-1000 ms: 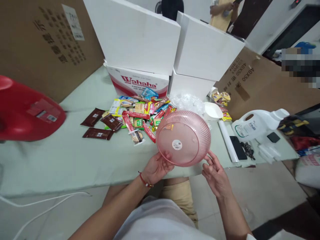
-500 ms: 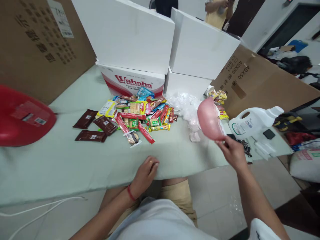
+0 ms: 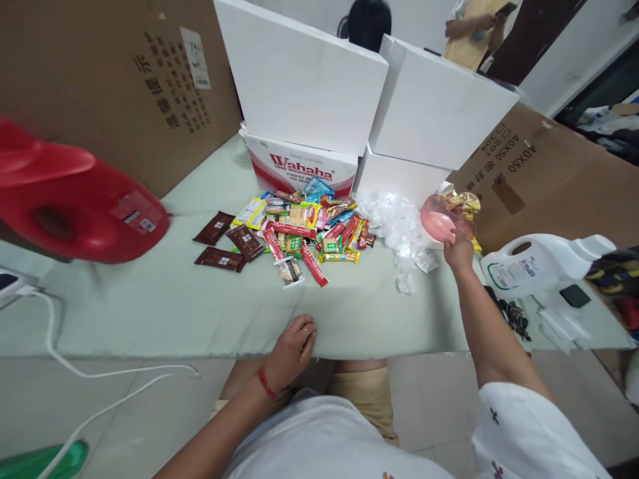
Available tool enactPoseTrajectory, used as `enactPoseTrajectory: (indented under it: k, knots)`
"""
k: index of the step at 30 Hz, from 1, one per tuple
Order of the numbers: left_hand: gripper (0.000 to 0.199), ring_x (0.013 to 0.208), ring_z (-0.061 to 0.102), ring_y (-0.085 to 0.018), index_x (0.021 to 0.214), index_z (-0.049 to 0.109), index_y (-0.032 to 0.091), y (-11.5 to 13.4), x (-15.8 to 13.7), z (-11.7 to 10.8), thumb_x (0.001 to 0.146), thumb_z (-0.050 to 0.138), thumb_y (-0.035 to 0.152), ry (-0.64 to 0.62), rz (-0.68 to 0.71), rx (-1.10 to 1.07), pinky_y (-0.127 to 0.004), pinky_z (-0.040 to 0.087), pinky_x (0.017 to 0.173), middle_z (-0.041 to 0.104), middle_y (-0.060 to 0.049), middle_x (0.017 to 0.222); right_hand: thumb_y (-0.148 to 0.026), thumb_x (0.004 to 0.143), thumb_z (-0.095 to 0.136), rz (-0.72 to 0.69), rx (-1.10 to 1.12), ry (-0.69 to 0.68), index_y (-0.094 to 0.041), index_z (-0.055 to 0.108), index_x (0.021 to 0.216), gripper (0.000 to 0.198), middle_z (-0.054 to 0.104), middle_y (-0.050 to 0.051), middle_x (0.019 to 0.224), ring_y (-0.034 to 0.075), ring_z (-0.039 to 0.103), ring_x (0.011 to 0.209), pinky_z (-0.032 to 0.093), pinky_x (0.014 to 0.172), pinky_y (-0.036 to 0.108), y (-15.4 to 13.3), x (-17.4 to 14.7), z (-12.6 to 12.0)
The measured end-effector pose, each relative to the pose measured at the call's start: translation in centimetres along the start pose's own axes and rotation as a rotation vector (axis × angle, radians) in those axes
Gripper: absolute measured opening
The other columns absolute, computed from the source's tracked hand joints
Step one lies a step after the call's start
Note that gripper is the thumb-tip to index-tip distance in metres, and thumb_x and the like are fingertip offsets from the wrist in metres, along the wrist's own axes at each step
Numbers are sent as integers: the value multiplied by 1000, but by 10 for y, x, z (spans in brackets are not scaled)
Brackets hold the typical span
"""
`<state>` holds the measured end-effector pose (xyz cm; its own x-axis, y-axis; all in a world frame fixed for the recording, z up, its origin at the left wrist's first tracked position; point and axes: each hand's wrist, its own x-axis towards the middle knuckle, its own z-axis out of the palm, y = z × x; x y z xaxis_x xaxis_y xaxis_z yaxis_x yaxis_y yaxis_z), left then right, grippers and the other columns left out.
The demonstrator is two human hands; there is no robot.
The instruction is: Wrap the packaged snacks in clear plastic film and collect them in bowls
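Note:
My right hand (image 3: 459, 253) reaches to the far right and pinches the near rim of a pink translucent bowl (image 3: 439, 225). The bowl's inside faces up toward me, and my fingers hide part of its rim. Yellow snack packs (image 3: 466, 203) lie behind and beside it. To its left spreads a heap of crumpled clear plastic (image 3: 392, 219). My left hand (image 3: 292, 342) rests with curled fingers at the table's front edge, nothing visible in it. Beyond it lies a pile of wrapped snacks (image 3: 304, 223), with several dark brown packets (image 3: 219, 259) at its left side.
White boxes (image 3: 304, 80) and a Wahaha carton (image 3: 302, 166) stand behind the snacks. A red jug (image 3: 100, 206) is at left; a white jug (image 3: 539, 263) and keys (image 3: 514, 318) are at right. Cardboard sheets flank the table (image 3: 150, 313). A person (image 3: 474, 33) stands beyond.
My right hand has moved the bowl away from me and tipped it from showing its underside to opening upward. My left hand has stayed at the table edge. The view has shifted.

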<state>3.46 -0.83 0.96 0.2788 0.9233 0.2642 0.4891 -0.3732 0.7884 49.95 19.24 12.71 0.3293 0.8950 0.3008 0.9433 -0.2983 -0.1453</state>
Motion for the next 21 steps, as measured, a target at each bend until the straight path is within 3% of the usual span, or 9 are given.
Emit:
enactPoseTrajectory:
  k: [2, 4, 6, 10, 13, 16, 18, 21]
  knots:
    - [22, 93, 64, -22, 88, 66, 22, 2, 0, -3, 98, 46, 24, -19, -39, -38, -35, 53, 87, 67, -10, 97, -26, 94, 45, 17, 161, 179, -6, 65, 128, 44, 66, 23, 128, 27, 61, 110, 45, 94, 36, -5, -32, 1]
    - [20, 94, 64, -22, 88, 67, 22, 4, 1, -5, 96, 49, 25, -26, -70, -74, -35, 53, 88, 67, -11, 99, -38, 96, 45, 53, 342, 255, -11, 70, 115, 42, 73, 17, 105, 25, 64, 90, 48, 87, 36, -6, -73, 2]
    - [19, 94, 64, -23, 87, 68, 22, 5, 2, -6, 95, 51, 26, -29, -91, -109, -36, 52, 88, 68, -11, 99, -53, 96, 47, 130, 441, 179, -14, 71, 109, 48, 73, 12, 90, 23, 63, 77, 48, 79, 35, -9, -114, 7]
    - [19, 91, 63, -23, 82, 69, 22, 6, 4, -9, 93, 55, 30, -40, -120, -172, -35, 51, 86, 68, -10, 95, -70, 81, 61, 200, 564, -139, -16, 72, 101, 58, 72, 8, 81, 22, 62, 73, 47, 75, 35, -29, -168, 25]
    - [21, 89, 63, -23, 81, 70, 23, 8, 6, -13, 92, 59, 37, 3, -166, -249, -35, 51, 85, 68, -9, 93, -63, 81, 62, 154, 750, -160, -18, 73, 91, 47, 74, 8, 87, 22, 61, 80, 48, 81, 35, -56, -180, 33]
    - [27, 85, 63, -21, 86, 70, 21, 17, 10, -13, 90, 64, 47, 105, -324, -398, -32, 51, 79, 69, -8, 92, -57, 85, 63, 151, 997, -117, -18, 72, 96, 41, 69, 3, 81, 17, 56, 72, 47, 72, 31, -92, -195, 28]
    - [39, 80, 63, -18, 102, 68, 20, 27, 16, -9, 88, 66, 57, 151, -483, -591, -27, 49, 66, 69, -8, 100, -54, 87, 65, 123, 1123, -173, -19, 71, 97, 37, 64, 0, 75, 15, 52, 67, 45, 67, 29, -118, -215, 23]
    - [65, 72, 64, -14, 123, 58, 21, 39, 29, 3, 80, 71, 68, 101, -660, -900, -21, 37, 48, 69, -7, 108, -49, 90, 67, -20, 1211, -332, -21, 73, 94, 30, 64, 1, 78, 16, 52, 70, 44, 69, 29, -149, -250, 19]
